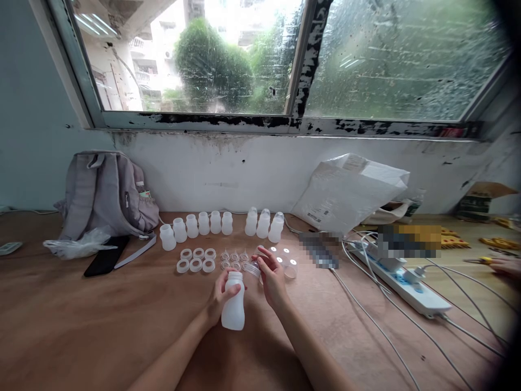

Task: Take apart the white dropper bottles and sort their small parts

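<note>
My left hand [218, 298] is wrapped round a white plastic bottle [233, 302], held upright just above the wooden table [122, 315]. My right hand [271, 274] pinches a small clear cap or lid [253, 268] beside the bottle's neck. Behind my hands lie white rings [196, 260], small clear nipples [235, 257] and round clear caps [287, 260] in rows. Further back stands a row of several open white bottles [197, 225], then three capped bottles [264, 222].
A grey backpack [108, 193] leans on the wall at left, with a black phone [106, 256] and a crumpled plastic bag [77, 244] before it. A white bag [350, 190] sits at right. A power strip [401, 282] and cables run right. Another person's hand [504, 266] shows at the right edge.
</note>
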Demonstrator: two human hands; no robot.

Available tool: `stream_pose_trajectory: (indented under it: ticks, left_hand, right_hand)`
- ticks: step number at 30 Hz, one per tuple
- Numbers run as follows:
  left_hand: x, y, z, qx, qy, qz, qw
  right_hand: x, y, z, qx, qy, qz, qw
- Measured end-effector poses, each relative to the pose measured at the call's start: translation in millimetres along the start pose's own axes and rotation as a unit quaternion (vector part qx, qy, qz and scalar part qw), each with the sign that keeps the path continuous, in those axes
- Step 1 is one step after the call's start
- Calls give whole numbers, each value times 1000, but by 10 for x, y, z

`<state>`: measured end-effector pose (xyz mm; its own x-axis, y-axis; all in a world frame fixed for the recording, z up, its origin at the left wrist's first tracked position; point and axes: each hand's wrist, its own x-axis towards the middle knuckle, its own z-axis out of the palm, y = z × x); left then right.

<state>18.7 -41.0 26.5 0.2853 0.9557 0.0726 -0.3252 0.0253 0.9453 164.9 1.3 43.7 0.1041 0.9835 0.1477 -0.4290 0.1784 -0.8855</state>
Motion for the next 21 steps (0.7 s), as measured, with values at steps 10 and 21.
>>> stream_pose_trajectory:
  ticks: [10, 21]
  left_hand:
    - [44, 133, -271, 383, 70, 240, 889]
    - [38, 137, -311, 508, 46, 292, 809]
  right_hand:
    - [9, 29, -4, -62, -8, -52, 997]
    - [10, 20, -26, -78, -2, -69, 995]
